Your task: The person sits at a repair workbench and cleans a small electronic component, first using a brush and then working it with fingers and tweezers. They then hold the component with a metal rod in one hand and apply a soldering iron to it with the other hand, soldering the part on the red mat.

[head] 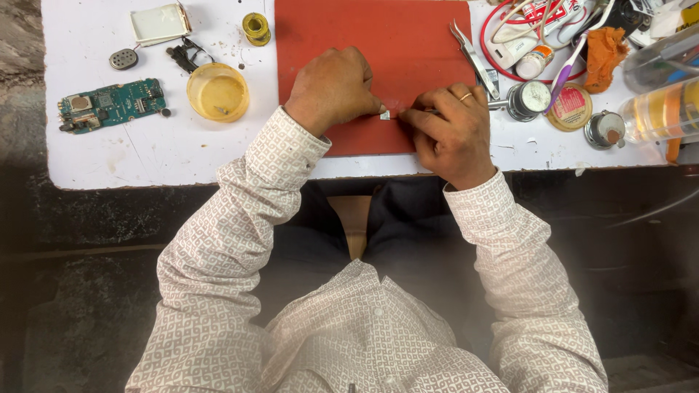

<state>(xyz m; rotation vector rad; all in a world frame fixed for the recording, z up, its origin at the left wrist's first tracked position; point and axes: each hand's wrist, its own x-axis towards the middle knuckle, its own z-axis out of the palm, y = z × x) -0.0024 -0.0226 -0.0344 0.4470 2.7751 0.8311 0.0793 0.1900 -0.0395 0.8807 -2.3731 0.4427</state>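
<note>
On the red mat (378, 36), my left hand (331, 87) pinches a tiny silvery part (384, 115) with its fingertips. My right hand (451, 131), with a ring on one finger, meets it from the right and grips a thin metal tool (497, 105) whose tip points at the part. Both hands rest near the mat's front edge, fingers curled. The part is mostly hidden between the fingertips.
A green circuit board (109, 105), a small round speaker (124, 58), a yellow dish (217, 92), a solder spool (255, 28) and a white casing (159, 23) lie left. Tweezers (473, 58), a toothbrush (566, 65), round tins (569, 108), an orange cloth (604, 51) and bottles (659, 109) crowd the right.
</note>
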